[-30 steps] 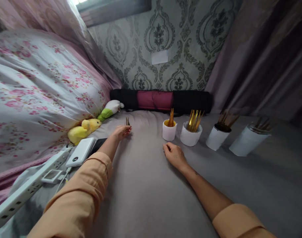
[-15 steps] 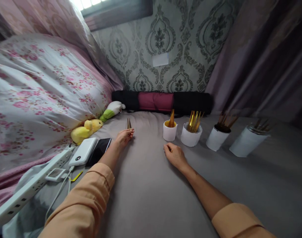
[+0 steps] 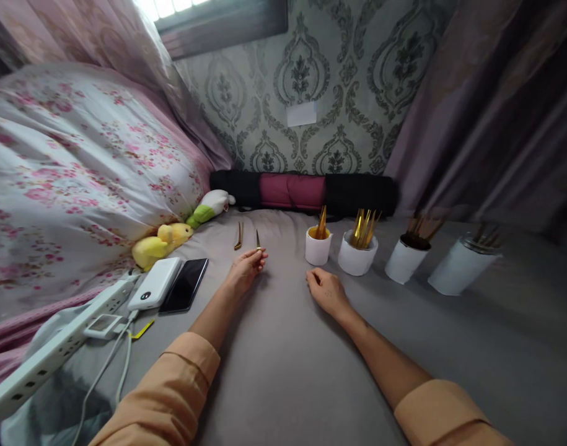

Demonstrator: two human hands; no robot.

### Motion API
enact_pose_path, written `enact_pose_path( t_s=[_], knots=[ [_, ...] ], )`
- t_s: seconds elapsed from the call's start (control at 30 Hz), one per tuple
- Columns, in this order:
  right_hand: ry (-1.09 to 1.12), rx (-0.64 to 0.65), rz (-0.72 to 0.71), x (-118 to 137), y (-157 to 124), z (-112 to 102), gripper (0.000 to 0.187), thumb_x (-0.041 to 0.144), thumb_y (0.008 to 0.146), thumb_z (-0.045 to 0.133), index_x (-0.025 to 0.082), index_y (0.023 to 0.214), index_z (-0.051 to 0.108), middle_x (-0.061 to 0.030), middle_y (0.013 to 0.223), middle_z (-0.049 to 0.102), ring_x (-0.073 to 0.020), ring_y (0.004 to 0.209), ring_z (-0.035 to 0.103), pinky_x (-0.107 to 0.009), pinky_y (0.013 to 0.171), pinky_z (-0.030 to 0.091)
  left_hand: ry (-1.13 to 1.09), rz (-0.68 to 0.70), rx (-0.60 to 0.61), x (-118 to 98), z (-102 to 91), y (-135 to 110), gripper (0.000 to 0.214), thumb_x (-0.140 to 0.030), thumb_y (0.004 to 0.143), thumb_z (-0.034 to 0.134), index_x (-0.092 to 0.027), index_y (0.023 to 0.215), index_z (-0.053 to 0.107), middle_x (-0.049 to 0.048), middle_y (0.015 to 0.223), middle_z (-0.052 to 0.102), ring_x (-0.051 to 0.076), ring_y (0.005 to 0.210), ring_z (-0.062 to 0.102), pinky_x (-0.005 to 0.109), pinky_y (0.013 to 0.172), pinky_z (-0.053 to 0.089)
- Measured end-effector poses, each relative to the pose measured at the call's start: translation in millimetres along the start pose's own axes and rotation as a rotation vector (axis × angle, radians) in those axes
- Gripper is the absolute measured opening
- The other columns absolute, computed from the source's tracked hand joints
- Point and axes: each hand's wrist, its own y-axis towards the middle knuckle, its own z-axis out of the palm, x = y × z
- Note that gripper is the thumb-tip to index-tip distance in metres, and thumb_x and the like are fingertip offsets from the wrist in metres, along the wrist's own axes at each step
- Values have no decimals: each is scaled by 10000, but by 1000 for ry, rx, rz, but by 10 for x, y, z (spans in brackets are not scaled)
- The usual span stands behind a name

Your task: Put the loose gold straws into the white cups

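A slim pointed tool [image 3: 258,240] stands just left of the frame's centre, its tip upward, pinched narrowly in the fingers of the left hand [image 3: 244,272]. Just to its left, a pair of gold tweezers [image 3: 239,236] lies on the grey sheet [image 3: 283,371]. Half a second ago the gold tips bunched together above that hand; since then the hand has shifted right, leaving the tweezers clear of it. This seems to mean the two tools are now separated, one put by and one in hand. The right hand [image 3: 329,292] is unmoved at the centre right, loosely curled; I cannot tell whether it holds anything. Beyond it, the small white cup [image 3: 317,249] with gold sticks stands near, while a phone [image 3: 184,286] lies at the left.
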Motion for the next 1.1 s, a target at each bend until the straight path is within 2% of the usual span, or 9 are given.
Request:
enact_pose_path(
  t_s=[0.23, 0.5, 0.87, 1.1],
  knots=[
    [44, 13, 11, 9, 1, -12, 317, 345, 847, 384, 188, 725, 631, -49, 660, 650, -148, 616, 568, -231, 584, 345, -1, 5, 82, 78, 165, -283, 199, -190, 685, 674, -114, 867, 644, 46, 737, 628, 49, 535, 509, 174, 493, 388],
    [84, 17, 15, -14, 17, -2, 302, 351, 840, 390, 195, 758, 635, -28, 643, 640, -137, 592, 563, -225, 587, 364, 70, 14, 141, 205, 263, -540, 328, -288, 626, 719, -131, 909, 660, 52, 764, 636, 56, 544, 513, 185, 513, 391],
    [177, 71, -6, -8, 12, -36, 282, 339, 826, 407, 187, 847, 643, -20, 632, 644, -147, 606, 583, -237, 598, 397, 222, 97, 145, 317, 364, -761, 291, -300, 661, 670, -174, 923, 686, 57, 754, 652, 69, 520, 483, 197, 479, 360],
    [236, 100, -7, -30, 10, -34, 287, 305, 811, 407, 181, 927, 638, -18, 647, 649, -145, 613, 595, -246, 607, 418, 346, 194, 123, 404, 351, -780, 252, -275, 689, 621, -192, 914, 701, 47, 724, 649, 90, 535, 486, 204, 496, 359]
  ],
)
